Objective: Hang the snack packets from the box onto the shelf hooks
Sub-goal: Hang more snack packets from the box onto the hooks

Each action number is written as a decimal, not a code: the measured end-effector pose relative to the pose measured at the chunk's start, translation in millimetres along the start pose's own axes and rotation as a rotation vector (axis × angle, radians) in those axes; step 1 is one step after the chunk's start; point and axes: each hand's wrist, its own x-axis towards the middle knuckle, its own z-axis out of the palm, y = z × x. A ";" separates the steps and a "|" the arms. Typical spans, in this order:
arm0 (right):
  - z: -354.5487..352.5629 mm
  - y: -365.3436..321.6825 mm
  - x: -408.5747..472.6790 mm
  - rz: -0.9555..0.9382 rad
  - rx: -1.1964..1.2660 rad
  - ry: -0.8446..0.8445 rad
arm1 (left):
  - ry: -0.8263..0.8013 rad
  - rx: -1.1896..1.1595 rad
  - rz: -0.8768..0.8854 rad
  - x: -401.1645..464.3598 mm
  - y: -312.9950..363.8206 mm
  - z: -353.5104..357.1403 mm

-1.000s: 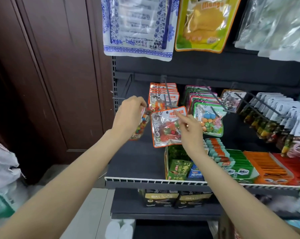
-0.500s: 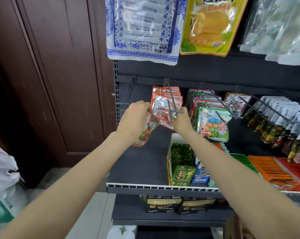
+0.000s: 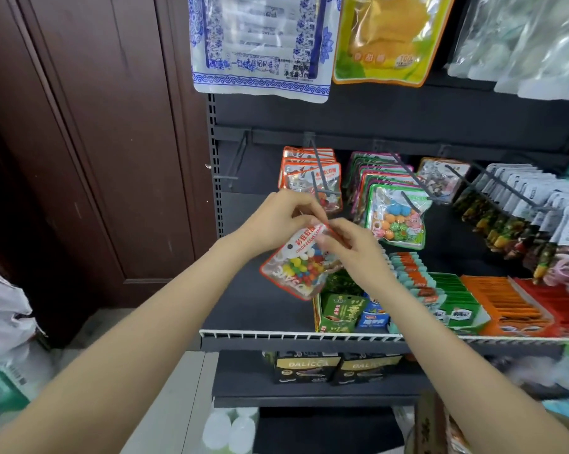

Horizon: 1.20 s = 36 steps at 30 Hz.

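Both hands (image 3: 276, 221) now pinch candy packet (image 3: 296, 267) above dark shelf (image 3: 260, 309)

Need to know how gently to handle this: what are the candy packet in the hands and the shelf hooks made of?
Candy packet: looks like thin glossy clear plastic film with a red printed border; the candies show through and it glints. Shelf hooks: probably dark coated metal wire, thin, straight and matte. Both hands, left and right, pinch the packet's top.

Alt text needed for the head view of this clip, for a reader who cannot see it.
Both hands, left hand and right hand, pinch the top of a red-edged packet of coloured candy beans just below the hook that holds matching packets. Green-edged candy packets hang on the next hook, above boxed snacks on the shelf.
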 end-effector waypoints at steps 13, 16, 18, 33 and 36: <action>-2.7 3.3 3.6 -0.035 0.184 0.253 | 0.212 -0.008 -0.152 -22.8 -19.1 15.8; 2.3 4.3 9.1 -0.028 0.076 0.310 | 0.288 -0.023 -0.195 -14.7 -21.6 17.7; 3.0 8.1 13.2 -0.014 0.036 0.344 | 0.309 -0.018 -0.210 -10.4 -21.2 19.6; 8.0 21.5 53.4 0.059 -0.315 0.239 | 0.328 0.089 -0.245 26.4 -39.4 32.0; 14.8 24.1 78.8 0.096 -0.329 0.209 | 0.205 0.082 -0.307 46.9 -47.6 35.2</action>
